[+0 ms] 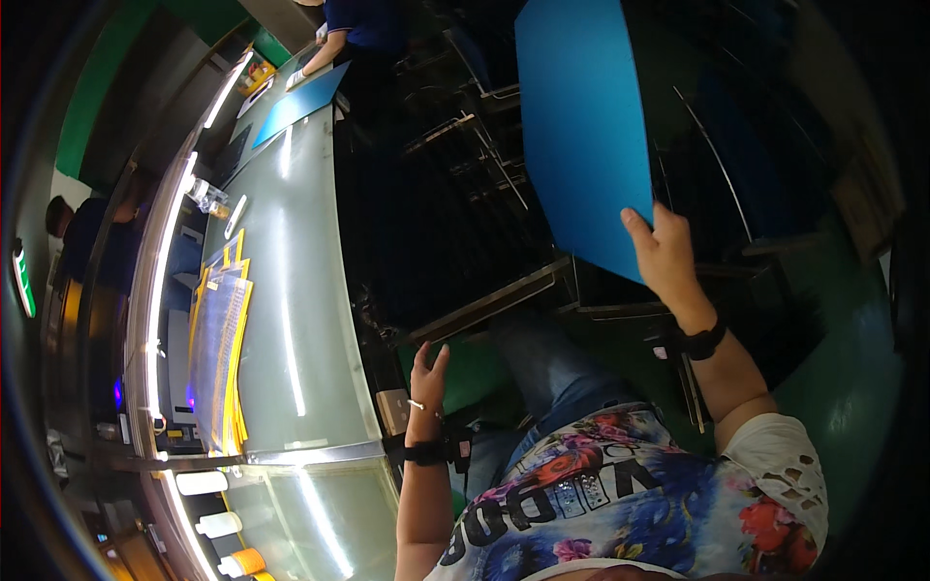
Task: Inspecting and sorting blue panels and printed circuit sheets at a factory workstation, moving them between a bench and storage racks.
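Observation:
A large flat blue sheet (586, 136) is held up at the right by my right hand (668, 254). The thumb lies on its face near the lower right corner, with the other fingers behind it. My left hand (428, 376) is beside the near right edge of the glass-topped table (315, 252), fingers raised and apart, holding nothing. A dark band is on each of my wrists.
Yellow-edged sheets (225, 349) lie stacked on the table's left side. Several bottles (218, 525) stand at lower left. Dark metal racks (504, 300) fill the middle and right. A co-worker (363, 29) handles another blue sheet (302, 102) at the far end.

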`<state>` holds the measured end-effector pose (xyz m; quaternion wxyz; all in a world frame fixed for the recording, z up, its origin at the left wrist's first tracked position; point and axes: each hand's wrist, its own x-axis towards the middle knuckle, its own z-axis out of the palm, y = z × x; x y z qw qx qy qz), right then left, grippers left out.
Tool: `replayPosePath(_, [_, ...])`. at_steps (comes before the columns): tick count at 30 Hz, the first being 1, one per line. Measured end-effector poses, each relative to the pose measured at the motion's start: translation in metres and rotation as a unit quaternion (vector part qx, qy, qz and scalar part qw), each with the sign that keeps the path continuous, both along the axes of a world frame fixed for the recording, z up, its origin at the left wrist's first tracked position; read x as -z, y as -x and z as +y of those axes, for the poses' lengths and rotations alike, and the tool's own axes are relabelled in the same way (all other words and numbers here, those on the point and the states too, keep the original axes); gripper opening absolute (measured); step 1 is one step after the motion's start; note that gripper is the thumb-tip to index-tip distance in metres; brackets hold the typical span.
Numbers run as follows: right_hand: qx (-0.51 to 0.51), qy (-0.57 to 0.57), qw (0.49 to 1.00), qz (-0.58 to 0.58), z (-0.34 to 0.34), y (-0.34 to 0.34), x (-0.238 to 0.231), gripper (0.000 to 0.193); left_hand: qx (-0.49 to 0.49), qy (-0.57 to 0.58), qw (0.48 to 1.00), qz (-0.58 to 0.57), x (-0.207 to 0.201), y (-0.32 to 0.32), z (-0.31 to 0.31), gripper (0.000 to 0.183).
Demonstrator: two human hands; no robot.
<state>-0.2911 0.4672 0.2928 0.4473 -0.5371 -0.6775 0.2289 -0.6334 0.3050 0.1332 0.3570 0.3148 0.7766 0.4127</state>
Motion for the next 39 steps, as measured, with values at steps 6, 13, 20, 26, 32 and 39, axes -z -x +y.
replayPosePath(6, [-0.006, 0.027, 0.998, -0.059, -0.003, 0.020, 0.020, 0.022, -0.044, 0.056, 0.990, -0.118, -0.011, -0.009, -0.030, 0.061])
replayPosePath(13, [-0.046, -0.086, 0.970, -0.224, 0.022, 0.006, 0.012, 0.027, 0.218, 0.043, 0.971, 0.087, 0.004, -0.019, -0.058, 0.050])
replayPosePath(20, [-0.083, -0.005, 0.977, -0.197, 0.048, 0.044, -0.012, 0.009, 0.098, -0.011, 0.980, -0.173, 0.096, 0.120, -0.059, 0.050])
replayPosePath(26, [-0.144, -0.058, 0.966, -0.208, 0.071, 0.055, -0.004, 0.011, -0.050, -0.027, 0.987, -0.149, -0.049, 0.004, -0.030, 0.050])
replayPosePath(32, [-0.100, 0.038, 0.970, -0.219, 0.080, 0.047, -0.001, 0.019, -0.084, -0.052, 0.985, -0.141, -0.034, 0.000, -0.027, 0.053])
replayPosePath(39, [-0.133, 0.015, 0.963, -0.232, 0.090, 0.057, -0.006, 0.018, -0.127, -0.057, 0.982, -0.130, -0.047, 0.003, -0.060, 0.056])
